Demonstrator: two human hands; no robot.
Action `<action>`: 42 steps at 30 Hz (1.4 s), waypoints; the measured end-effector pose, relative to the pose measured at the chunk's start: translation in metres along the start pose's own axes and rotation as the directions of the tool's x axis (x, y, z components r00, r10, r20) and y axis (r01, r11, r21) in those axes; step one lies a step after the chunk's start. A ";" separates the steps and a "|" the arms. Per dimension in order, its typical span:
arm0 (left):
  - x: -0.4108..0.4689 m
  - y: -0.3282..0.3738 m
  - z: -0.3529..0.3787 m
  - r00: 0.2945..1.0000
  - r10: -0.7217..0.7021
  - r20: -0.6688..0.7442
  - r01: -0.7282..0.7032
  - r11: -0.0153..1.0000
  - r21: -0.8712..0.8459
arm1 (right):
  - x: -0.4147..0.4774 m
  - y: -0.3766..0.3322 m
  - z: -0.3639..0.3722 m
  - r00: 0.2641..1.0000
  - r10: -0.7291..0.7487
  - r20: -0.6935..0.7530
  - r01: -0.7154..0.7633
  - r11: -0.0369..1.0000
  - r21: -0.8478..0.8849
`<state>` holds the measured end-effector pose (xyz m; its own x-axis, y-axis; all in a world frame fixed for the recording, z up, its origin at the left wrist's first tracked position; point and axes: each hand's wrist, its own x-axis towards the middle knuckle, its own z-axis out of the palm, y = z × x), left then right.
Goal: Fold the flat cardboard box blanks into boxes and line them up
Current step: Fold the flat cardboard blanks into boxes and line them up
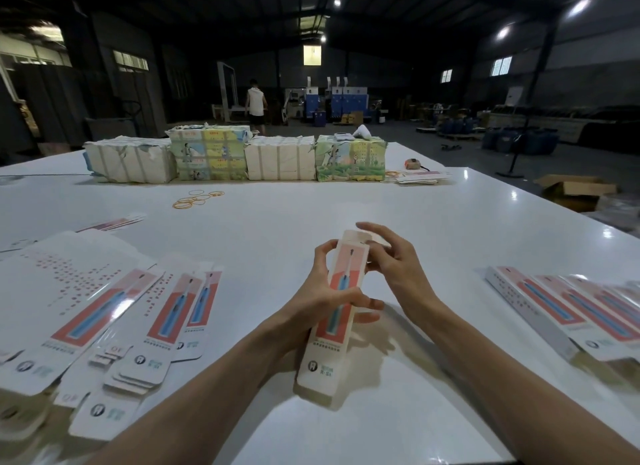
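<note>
Box [329, 354] sat clasped in the left grip [311, 300], right grip [398, 267] pinching its top flap; forced tucking risked creasing.

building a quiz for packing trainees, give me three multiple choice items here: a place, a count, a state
1. Where do the flat box blanks lie? A at the person's left B at the person's right C on the floor
2. How many wrapped bundles stand in the far row? A two B four C six
3. The toothbrush box is A lying untouched B gripped by left hand and right hand C crushed
Key: A, they fan out at left; B, four side by side; B, fingers curl round it.
</note>
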<state>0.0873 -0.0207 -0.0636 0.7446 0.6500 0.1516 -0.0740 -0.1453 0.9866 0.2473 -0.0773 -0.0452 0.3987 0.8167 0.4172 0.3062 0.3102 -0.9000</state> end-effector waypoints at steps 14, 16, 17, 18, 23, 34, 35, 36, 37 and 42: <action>0.000 0.004 0.000 0.999 -0.012 0.037 0.013 0.999 -0.032 | 0.001 -0.005 -0.002 0.997 -0.071 -0.010 0.071 0.997 0.022; 0.000 0.004 0.000 0.999 -0.013 0.041 0.014 1.000 -0.012 | 0.002 -0.009 -0.004 1.000 -0.002 0.026 -0.002 0.988 0.153; 0.000 0.004 -0.001 0.999 -0.017 0.046 0.017 1.000 -0.002 | 0.003 -0.011 -0.006 0.999 0.031 0.045 -0.040 0.974 0.221; 0.000 0.003 -0.001 0.998 -0.019 0.052 0.019 1.000 0.003 | 0.003 -0.013 -0.006 0.997 0.056 0.055 -0.068 0.961 0.268; 0.003 0.004 -0.004 0.998 -0.016 0.053 0.014 0.999 0.046 | 0.005 -0.017 -0.011 0.988 0.139 0.073 -0.156 0.916 0.370; 0.001 0.000 -0.007 1.000 0.008 0.027 -0.012 0.990 0.138 | 0.009 -0.019 -0.020 0.966 0.197 0.168 -0.248 0.892 0.378; 0.002 0.000 -0.007 0.999 0.006 0.035 -0.011 0.991 0.132 | 0.009 -0.019 -0.021 0.964 0.200 0.175 -0.254 0.891 0.377; 0.002 0.001 -0.007 0.999 0.007 0.046 -0.012 0.992 0.127 | 0.009 -0.019 -0.021 0.963 0.205 0.176 -0.258 0.890 0.375; 0.002 0.001 -0.007 0.998 0.009 0.054 -0.016 0.992 0.124 | 0.010 -0.019 -0.022 0.962 0.211 0.177 -0.263 0.892 0.368; 0.002 0.002 -0.009 0.999 0.037 0.025 -0.040 0.993 0.115 | 0.008 -0.018 -0.021 0.958 0.163 0.236 -0.237 0.914 0.329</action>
<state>0.0833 -0.0130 -0.0604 0.7574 0.6257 0.1867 -0.0270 -0.2558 0.9664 0.2630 -0.0864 -0.0226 0.2275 0.9480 0.2227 -0.0989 0.2500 -0.9632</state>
